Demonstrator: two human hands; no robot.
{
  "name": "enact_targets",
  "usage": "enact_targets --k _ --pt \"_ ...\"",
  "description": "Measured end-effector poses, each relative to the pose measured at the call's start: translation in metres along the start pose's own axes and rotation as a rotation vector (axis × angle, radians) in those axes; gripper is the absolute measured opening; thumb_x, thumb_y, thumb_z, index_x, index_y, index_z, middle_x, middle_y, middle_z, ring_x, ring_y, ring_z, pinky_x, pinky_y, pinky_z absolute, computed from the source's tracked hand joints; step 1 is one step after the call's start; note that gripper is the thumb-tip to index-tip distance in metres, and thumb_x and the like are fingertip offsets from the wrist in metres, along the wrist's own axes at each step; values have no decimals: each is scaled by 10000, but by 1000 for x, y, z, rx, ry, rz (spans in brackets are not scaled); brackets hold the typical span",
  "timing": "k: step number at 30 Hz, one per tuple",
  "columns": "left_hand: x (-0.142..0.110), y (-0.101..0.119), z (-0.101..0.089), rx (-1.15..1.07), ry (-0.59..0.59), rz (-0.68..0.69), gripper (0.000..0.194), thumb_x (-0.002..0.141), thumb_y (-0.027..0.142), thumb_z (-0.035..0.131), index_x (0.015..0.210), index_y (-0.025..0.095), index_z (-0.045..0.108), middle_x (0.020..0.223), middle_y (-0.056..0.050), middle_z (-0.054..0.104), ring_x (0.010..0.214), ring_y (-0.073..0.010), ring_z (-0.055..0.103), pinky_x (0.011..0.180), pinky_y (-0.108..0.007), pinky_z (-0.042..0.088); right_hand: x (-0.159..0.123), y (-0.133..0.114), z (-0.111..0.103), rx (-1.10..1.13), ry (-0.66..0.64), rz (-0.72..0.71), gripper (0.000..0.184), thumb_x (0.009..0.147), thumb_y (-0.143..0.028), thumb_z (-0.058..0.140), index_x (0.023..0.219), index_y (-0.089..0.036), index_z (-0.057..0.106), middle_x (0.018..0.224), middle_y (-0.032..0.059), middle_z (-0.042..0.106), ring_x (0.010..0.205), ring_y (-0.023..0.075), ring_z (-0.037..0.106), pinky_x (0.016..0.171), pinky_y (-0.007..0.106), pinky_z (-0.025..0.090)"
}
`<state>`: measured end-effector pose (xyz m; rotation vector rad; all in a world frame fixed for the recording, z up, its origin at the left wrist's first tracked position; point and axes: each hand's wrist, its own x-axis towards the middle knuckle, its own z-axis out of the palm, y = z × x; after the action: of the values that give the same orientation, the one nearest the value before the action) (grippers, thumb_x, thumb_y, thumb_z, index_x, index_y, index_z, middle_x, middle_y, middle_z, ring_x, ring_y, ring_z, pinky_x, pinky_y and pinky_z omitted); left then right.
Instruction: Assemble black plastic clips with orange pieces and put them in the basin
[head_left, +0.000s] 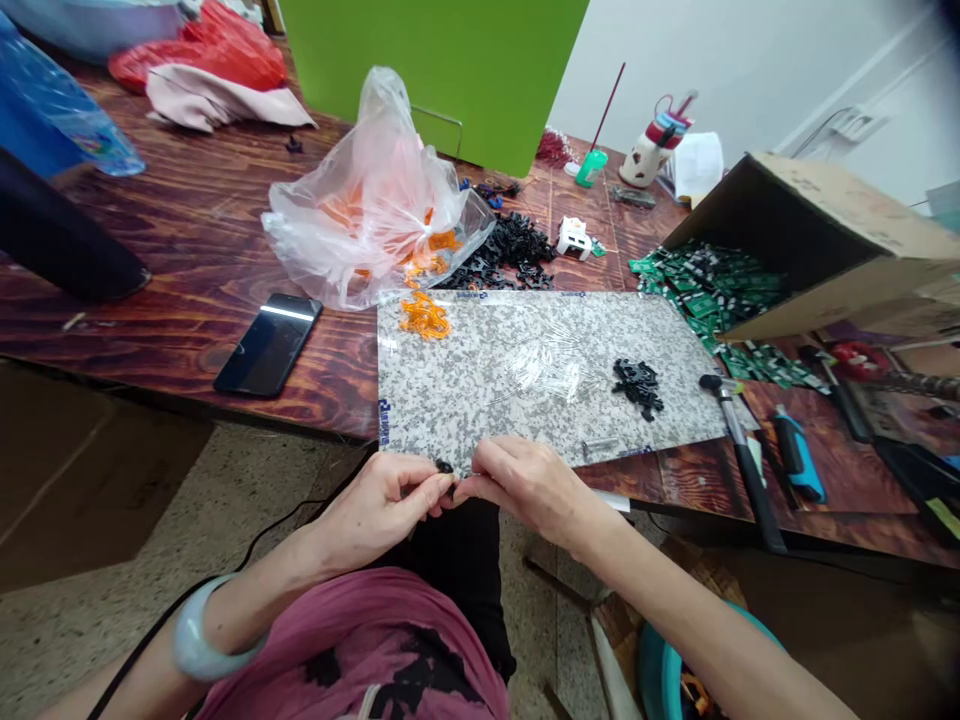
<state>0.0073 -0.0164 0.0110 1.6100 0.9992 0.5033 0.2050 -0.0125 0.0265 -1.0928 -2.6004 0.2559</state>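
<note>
Both hands meet at the front edge of a speckled grey mat (480, 420). Between the fingertips of my left hand (405, 490) a small black plastic part (444, 467) is pinched. My right hand (517, 480) is closed in a pinch right beside it; whatever its fingertips hold is hidden. On the mat lie a scatter of thin clear pins (551, 365), a little heap of black plastic parts (637, 388) to the right and a clump of orange plastic parts (425, 316) at the upper left. A small clear tube (600, 447) rests near the front edge.
Behind the mat are a clear plastic bag (375, 210) and a black parts pile (517, 245). A cardboard box (817, 240) spills green circuit boards (697, 285). A hammer (739, 450) and blue-handled tool (799, 455) lie right, a phone (270, 345) left.
</note>
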Motion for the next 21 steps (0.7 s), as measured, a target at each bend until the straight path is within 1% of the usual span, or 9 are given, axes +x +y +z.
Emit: enact_targets --k 2,4,7,9,13,16,21 --pt "0 1 -1 -92 -64 -49 335 876 267 461 665 113 672 606 -32 632 556 -124 562 525 -204 438 -3 4 1 -36 74 -66 383 918 -469 435 677 -176 491 576 1 545 538 119 509 488 233 290" --pt "1 1 -1 -176 -92 -90 326 867 286 481 671 110 673 609 -34 639 552 -121 561 526 -204 446 -7 6 4 -46 157 -92 420 915 -492 416 645 -179 490 548 -2 530 516 113 488 487 235 295" --pt "2 -2 0 -285 -77 -134 315 857 316 509 690 112 681 621 -38 660 548 -114 557 528 -202 445 -15 6 9 -27 277 -66 401 900 -476 464 634 -178 500 526 -5 520 508 111 477 505 235 328" --pt "3 -6 0 -334 -60 -147 312 850 334 526 696 116 686 623 -38 669 546 -112 556 524 -200 440 -19 4 13 -7 324 -34 363 879 -450 523 643 -174 509 531 -4 529 518 112 487 518 235 349" --pt "5 -11 2 -375 -35 -151 297 844 349 552 725 123 703 625 -36 682 550 -111 566 528 -195 442 -23 2 18 1 359 6 327 855 -422 574 653 -171 517 543 3 553 530 118 513 520 243 361" --pt "6 -12 2 -385 -19 -148 294 843 349 564 708 129 706 620 -34 684 553 -111 573 531 -191 445 -24 2 21 12 374 25 300 845 -415 591 681 -171 526 561 6 569 541 120 525 529 244 372" --pt "5 -12 3 -402 0 -134 284 840 350 573 716 134 710 630 -32 687 560 -110 578 533 -187 447 -25 2 24 101 360 70 253 845 -403 596 751 -175 542 613 16 588 580 127 545 563 235 413"
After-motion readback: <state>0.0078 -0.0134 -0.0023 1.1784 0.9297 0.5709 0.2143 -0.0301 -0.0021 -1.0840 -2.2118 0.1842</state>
